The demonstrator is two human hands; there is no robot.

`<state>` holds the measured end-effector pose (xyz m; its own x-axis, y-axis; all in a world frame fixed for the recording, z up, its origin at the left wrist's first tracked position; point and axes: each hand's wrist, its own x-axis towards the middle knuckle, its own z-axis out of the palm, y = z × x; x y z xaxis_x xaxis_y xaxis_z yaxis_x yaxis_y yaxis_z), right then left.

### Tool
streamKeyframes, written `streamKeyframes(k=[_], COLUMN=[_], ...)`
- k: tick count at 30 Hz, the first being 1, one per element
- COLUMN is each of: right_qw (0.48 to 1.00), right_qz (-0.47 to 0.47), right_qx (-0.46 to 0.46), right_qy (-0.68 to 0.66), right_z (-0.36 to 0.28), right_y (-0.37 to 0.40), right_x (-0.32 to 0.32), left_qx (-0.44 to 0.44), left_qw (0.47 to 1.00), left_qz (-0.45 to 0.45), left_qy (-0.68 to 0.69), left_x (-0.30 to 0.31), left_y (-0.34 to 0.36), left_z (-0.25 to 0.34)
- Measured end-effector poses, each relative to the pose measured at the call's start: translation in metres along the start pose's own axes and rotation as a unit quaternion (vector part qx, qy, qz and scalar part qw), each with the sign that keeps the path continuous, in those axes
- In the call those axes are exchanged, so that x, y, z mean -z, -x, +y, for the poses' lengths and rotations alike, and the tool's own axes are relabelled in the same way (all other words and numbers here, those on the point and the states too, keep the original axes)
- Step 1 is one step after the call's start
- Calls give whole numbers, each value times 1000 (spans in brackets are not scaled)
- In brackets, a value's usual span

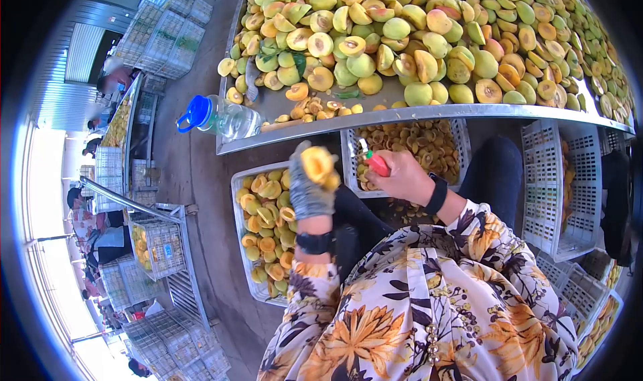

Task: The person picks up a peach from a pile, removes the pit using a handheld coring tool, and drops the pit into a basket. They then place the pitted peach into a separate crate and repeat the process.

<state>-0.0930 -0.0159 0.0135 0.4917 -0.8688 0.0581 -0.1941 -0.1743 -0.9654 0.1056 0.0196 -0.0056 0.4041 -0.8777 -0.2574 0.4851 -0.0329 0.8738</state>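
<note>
My left hand (311,186), in a grey glove, is closed around a halved yellow peach (316,162) with its hollowed cut face turned up. Part of another peach piece shows beside it, blurred. In my right hand (407,177) is a small tool with a red and green handle (377,163) and a short metal tip, whose exact shape I cannot make out. The tip points toward the left hand, apart from the peach. Beneath the left hand stands a white crate (236,210) of peach halves. Another crate (350,173) below the tool holds small brownish-yellow pieces.
A metal-edged table (415,116) heaped with whole and halved peaches (362,66) lies ahead. On its left corner rests a water bottle (231,119) with a blue cap. White crates (546,186) stand at right. Stacked crates (164,36) and several people are at left.
</note>
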Motion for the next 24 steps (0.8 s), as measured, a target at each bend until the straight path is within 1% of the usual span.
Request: streamKeyframes(k=[1,2,3,4,5,6,7,8,9,11,12,13,15,17,18,19,20,21,23,24], right_qw=[1000,998,998,999,998,998,998,998,999,980,975,967,976,972,979,983,983,983,948,941], right_qz=[6,9,0,-15,-29,-39,-20,-6,11,-28,-21,-9,-6,-23,-36,-47,-69,-72,-227,-273], right_qx=[-4,-60,-48,-31,-10,-7,-17,-21,-39,-140,-145,-157,-163,-171,-164,-158,-137,-137,-206,-172], right_qy=[-10,-33,-50,2,56,54,57,60,0,-139,-167,-200,-144,-157,-119,-82,-98,-96,-88,-99], right_z=[1,2,20,19,15,12,7,2,2,-14,-14,-7,-6,2,5,5,5,-2,-15,-6], right_y=[2,0,-4,-7,-10,-12,-13,-16,-17,-19,-14,-12,-9,-4,-3,-2,0,-1,-5,-3], right_x=[2,2,-6,-11,-15,-21,-28,-36,-45,-45,-50,-51,-40,-35,-34,-33,-36,-36,-26,-22], left_qx=[34,37,40,17,-23,-32,-44,-100,-159,-144,-127,-161,-172,-154,-156,-126,-98,-99,45,-20], left_qw=[999,998,996,991,994,998,999,994,983,988,992,983,980,984,984,991,994,994,991,998], left_qz=[26,54,84,130,104,63,22,12,11,7,0,7,19,15,22,34,44,47,39,45], left_qy=[8,13,17,15,-14,-5,8,-42,-95,-56,-14,-86,-99,-85,-80,-43,-6,-4,123,51], left_x=[22,35,44,33,33,26,15,3,-8,-43,-53,-50,-59,-52,-49,-47,-42,-35,-18,-3], left_y=[-2,-1,3,10,13,14,15,14,15,27,36,27,30,25,26,28,29,33,42,47], left_z=[12,23,31,39,37,34,29,18,8,9,12,-4,-10,-26,-27,-28,-28,-26,-21,-17])
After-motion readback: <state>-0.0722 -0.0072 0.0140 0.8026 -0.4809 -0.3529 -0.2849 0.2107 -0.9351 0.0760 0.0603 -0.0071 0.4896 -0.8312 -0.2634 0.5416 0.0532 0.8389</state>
